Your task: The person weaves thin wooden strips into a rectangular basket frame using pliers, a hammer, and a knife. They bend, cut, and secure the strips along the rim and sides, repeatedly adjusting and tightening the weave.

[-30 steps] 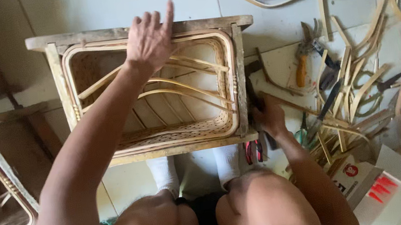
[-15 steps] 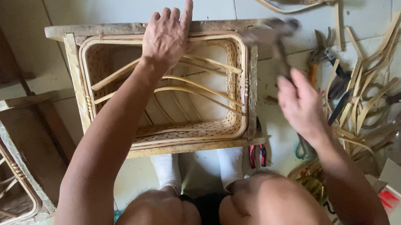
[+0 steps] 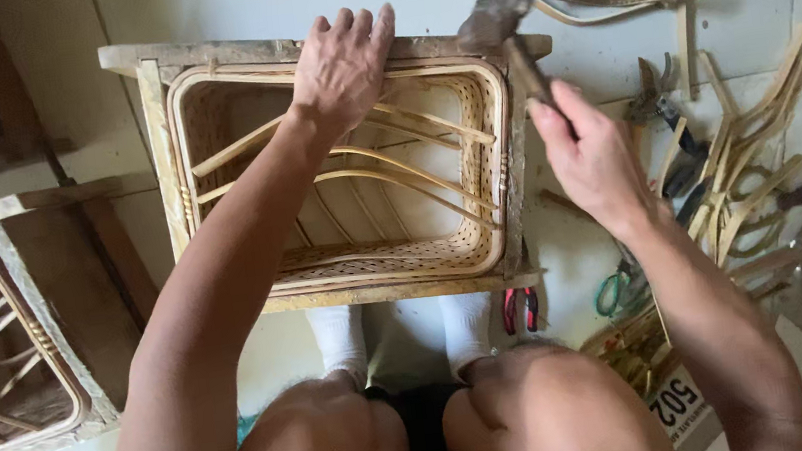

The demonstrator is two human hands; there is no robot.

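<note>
Rattan weaving already lines the box frame (image 3: 343,161) at the centre of the picture, with curved canes crossing its open middle; the wooden rim looks assembled. Left hand (image 3: 343,66) lies flat on the far rail, fingers spread and pressing down. Right hand (image 3: 595,158) is closed around the handle of a hammer (image 3: 504,27), whose head hangs just over the frame's upper right corner. Judging by this, the fastening of that corner is what remains. Loose cane strips (image 3: 748,176) and pliers (image 3: 521,307) lie at right.
</note>
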